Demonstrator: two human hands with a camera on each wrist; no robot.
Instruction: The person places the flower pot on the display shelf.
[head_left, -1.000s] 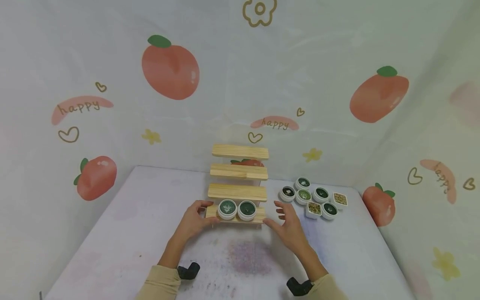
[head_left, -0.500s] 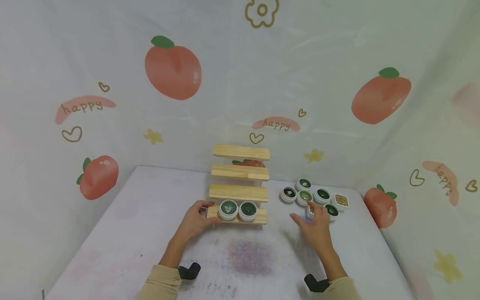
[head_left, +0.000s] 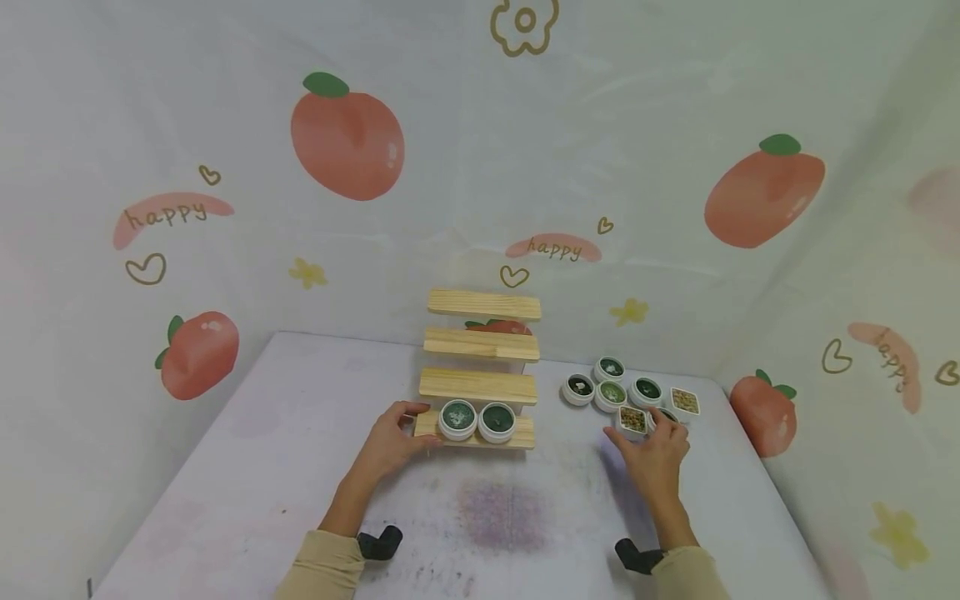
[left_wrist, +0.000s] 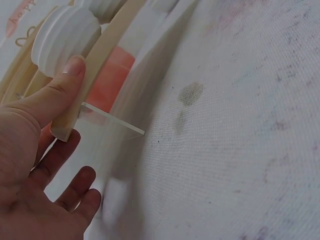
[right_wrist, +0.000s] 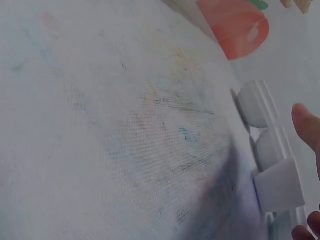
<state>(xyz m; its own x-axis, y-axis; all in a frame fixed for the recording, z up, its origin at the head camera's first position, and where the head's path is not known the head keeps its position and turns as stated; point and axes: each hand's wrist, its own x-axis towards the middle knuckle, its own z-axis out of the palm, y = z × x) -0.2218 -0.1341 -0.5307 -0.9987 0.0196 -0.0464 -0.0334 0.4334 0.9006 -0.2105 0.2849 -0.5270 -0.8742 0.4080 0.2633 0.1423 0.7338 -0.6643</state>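
A tiered wooden rack stands at the table's back middle. Two white round pots with dark green tops sit side by side on its lowest board. My left hand pinches that board's left end, thumb on top beside a pot and index finger beneath. To the right, my right hand is over the front of a group of small pots, thumb and fingers spread apart. Its fingertips overlap a round pot, partly hidden. Left of them is a square pot with a speckled top, seen from the side as a white pot.
Several more pots stand behind, among them a light green-topped round pot and a square pot at far right. Three bare boards rise above the lowest one. A printed curtain closes off the table's back.
My right hand has left the rack's right end and moved right to the front of the pot group. The left hand keeps its hold on the lowest board.
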